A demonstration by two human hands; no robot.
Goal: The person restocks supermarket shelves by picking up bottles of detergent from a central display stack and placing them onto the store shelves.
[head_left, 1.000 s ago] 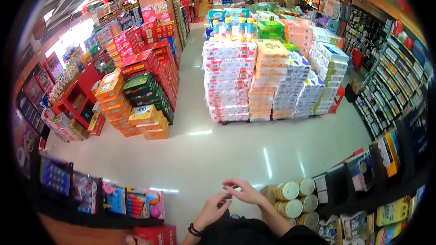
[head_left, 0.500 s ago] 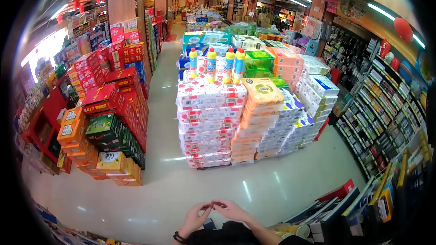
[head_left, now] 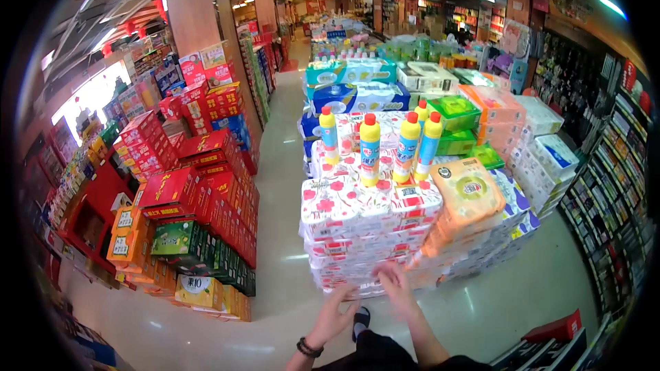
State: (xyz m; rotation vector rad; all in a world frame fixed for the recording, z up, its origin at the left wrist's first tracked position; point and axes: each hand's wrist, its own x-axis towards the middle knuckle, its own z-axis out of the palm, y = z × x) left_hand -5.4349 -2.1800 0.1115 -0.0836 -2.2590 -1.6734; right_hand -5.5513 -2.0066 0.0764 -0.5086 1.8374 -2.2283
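Observation:
My left hand (head_left: 335, 317) is low in front of me, empty, its fingers loosely stretched forward. To its right and a little higher, my right hand (head_left: 394, 286) is blurred, with its fingers apart and nothing seen in them. Both hands appear in front of a tall stack of white tissue packs (head_left: 368, 206) with red flower prints; whether they touch it I cannot tell. Several yellow bottles with red caps and blue labels, such as the front bottle (head_left: 370, 151), stand upright on the stack. An orange tissue pack (head_left: 469, 191) lies on the neighbouring pile.
Stacked red cartons (head_left: 168, 194), green cartons (head_left: 175, 240) and yellow cartons (head_left: 199, 290) line the left side of the aisle floor (head_left: 285, 233). Blue tissue packs (head_left: 361, 97) and green packs (head_left: 454, 113) sit behind the bottles. A shelf rack (head_left: 605, 199) stands at the right.
My view has moved closer to the tissue stack, which now looks larger. My hands, fingertips together before, have come apart; the right one reaches further forward. A foot has come into view below.

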